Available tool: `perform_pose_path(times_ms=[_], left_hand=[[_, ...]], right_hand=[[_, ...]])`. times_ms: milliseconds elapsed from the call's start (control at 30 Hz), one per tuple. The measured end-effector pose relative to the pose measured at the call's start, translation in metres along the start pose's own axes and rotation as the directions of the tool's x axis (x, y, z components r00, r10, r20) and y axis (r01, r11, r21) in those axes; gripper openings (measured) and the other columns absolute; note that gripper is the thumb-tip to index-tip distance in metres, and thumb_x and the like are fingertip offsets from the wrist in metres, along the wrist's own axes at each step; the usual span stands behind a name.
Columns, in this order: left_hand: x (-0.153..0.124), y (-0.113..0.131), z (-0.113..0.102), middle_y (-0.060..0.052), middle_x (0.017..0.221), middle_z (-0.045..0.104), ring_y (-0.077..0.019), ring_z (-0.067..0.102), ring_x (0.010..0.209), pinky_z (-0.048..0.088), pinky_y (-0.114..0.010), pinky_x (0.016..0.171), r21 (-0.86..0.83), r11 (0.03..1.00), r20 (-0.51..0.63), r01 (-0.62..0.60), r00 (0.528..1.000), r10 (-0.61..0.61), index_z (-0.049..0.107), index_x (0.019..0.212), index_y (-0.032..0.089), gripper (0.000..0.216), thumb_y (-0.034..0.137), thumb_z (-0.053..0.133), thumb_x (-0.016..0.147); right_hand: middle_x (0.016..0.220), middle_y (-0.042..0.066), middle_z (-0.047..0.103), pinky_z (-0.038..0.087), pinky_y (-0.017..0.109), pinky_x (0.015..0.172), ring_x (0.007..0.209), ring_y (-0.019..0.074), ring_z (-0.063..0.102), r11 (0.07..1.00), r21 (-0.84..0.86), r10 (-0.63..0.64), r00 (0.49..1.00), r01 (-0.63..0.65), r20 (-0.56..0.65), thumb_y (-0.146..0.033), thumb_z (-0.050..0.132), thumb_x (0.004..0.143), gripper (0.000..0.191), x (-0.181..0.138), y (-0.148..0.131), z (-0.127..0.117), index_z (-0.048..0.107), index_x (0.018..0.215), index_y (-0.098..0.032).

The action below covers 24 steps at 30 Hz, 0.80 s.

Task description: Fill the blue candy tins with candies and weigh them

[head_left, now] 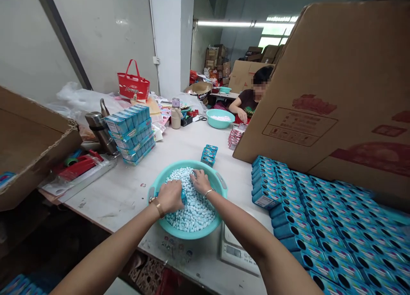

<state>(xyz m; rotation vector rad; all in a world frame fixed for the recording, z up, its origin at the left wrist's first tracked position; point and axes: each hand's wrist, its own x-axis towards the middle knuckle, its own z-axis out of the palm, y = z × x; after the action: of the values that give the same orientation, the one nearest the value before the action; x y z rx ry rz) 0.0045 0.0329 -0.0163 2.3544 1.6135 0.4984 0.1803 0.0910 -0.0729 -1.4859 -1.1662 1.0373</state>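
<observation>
Here's the left grip (172, 196), fingers closed around a small blue box (183, 197) mostly hidden beneath them, right down in the pale pellets (188, 216)! The right grip (201, 182) is just beside it, loosely curled, fingertips among the pellets; whether it pinches any, I can't tell. Around both runs the turquoise basin (188, 235), sitting on the white surface (121, 192). A short row of blue boxes (209, 155) stands just beyond, a digital scale (235, 252) near the right forearm, and out right, ranks of open-holed blue cartons (320, 218) before a big cardboard box (320, 94)
</observation>
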Motion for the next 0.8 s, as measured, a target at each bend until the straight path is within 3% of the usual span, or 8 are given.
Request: perform_pose_path(times_ms=[133, 233, 333, 433, 533, 733, 800], left_hand=[[0.012, 0.004, 0.018, -0.014, 0.085, 0.066, -0.0391, 0.064, 0.087, 0.047, -0.044, 0.076, -0.026, 0.999, -0.007, 0.027, 1.000, -0.027, 0.055, 0.080, 0.019, 0.039, 0.013, 0.069, 0.044], [0.011, 0.002, 0.018, -0.016, 0.103, 0.065, -0.0379, 0.062, 0.101, 0.047, -0.044, 0.082, -0.057, 0.998, -0.078, 0.036, 0.996, -0.041, 0.056, 0.102, 0.017, 0.049, 0.019, 0.068, 0.054], [0.008, 0.001, 0.015, -0.016, 0.121, 0.058, -0.0340, 0.054, 0.117, 0.044, -0.045, 0.095, -0.163, 0.987, -0.203, -0.008, 0.979, -0.026, 0.046, 0.123, 0.017, 0.063, 0.022, 0.066, 0.063], [0.007, 0.003, 0.014, -0.013, 0.126, 0.054, -0.0306, 0.051, 0.121, 0.041, -0.046, 0.102, -0.295, 0.950, -0.305, -0.101, 0.952, 0.007, 0.041, 0.128, 0.018, 0.068, 0.021, 0.067, 0.066], [0.007, 0.004, 0.012, -0.011, 0.121, 0.056, -0.0307, 0.053, 0.117, 0.042, -0.047, 0.100, -0.330, 0.935, -0.310, -0.129, 0.951, 0.022, 0.044, 0.124, 0.020, 0.066, 0.019, 0.070, 0.063], [0.001, 0.008, 0.011, -0.010, 0.120, 0.055, -0.0302, 0.053, 0.117, 0.043, -0.048, 0.100, -0.405, 0.909, -0.377, -0.094, 0.923, -0.072, 0.043, 0.124, 0.020, 0.067, 0.016, 0.071, 0.063], [-0.001, 0.008, 0.010, -0.010, 0.120, 0.055, -0.0298, 0.053, 0.117, 0.042, -0.048, 0.101, -0.420, 0.897, -0.390, -0.135, 0.920, -0.044, 0.044, 0.124, 0.020, 0.067, 0.017, 0.072, 0.063]], right_hand=[[0.090, 0.004, 0.068, 0.039, 0.035, 0.094, 0.102, 0.0246, 0.056, 0.995, 0.087, 0.048, 0.998, -0.045, -0.029, -0.036, 0.068, 0.069, 0.015, -0.006, 0.007, 0.015, 0.066, 0.074, -0.022], [0.074, 0.002, 0.067, 0.046, 0.032, 0.077, 0.082, 0.0222, 0.061, 0.971, 0.230, 0.078, 0.997, -0.071, -0.020, -0.048, 0.063, 0.069, 0.027, -0.011, -0.002, 0.020, 0.062, 0.070, -0.021], [0.071, 0.000, 0.067, 0.047, 0.030, 0.067, 0.071, 0.0197, 0.061, 0.924, 0.378, 0.062, 0.998, -0.057, -0.002, -0.053, 0.064, 0.067, 0.033, -0.018, -0.024, 0.021, 0.063, 0.075, -0.021], [0.074, 0.000, 0.068, 0.047, 0.029, 0.067, 0.069, 0.0181, 0.061, 0.874, 0.485, 0.024, 1.000, -0.016, -0.009, -0.052, 0.066, 0.067, 0.032, -0.023, -0.051, 0.019, 0.064, 0.077, -0.022], [0.073, 0.001, 0.068, 0.047, 0.029, 0.067, 0.068, 0.0183, 0.061, 0.844, 0.537, -0.009, 1.000, 0.002, 0.010, -0.048, 0.070, 0.066, 0.028, -0.028, -0.072, 0.019, 0.064, 0.073, -0.021], [0.073, 0.002, 0.069, 0.048, 0.031, 0.070, 0.074, 0.0197, 0.065, 0.790, 0.613, -0.024, 1.000, 0.026, -0.012, -0.043, 0.072, 0.066, 0.024, -0.039, -0.089, 0.022, 0.063, 0.072, -0.021], [0.074, 0.002, 0.070, 0.049, 0.031, 0.070, 0.075, 0.0200, 0.066, 0.763, 0.646, -0.006, 1.000, 0.018, -0.021, -0.041, 0.073, 0.066, 0.024, -0.044, -0.094, 0.022, 0.063, 0.075, -0.021]])
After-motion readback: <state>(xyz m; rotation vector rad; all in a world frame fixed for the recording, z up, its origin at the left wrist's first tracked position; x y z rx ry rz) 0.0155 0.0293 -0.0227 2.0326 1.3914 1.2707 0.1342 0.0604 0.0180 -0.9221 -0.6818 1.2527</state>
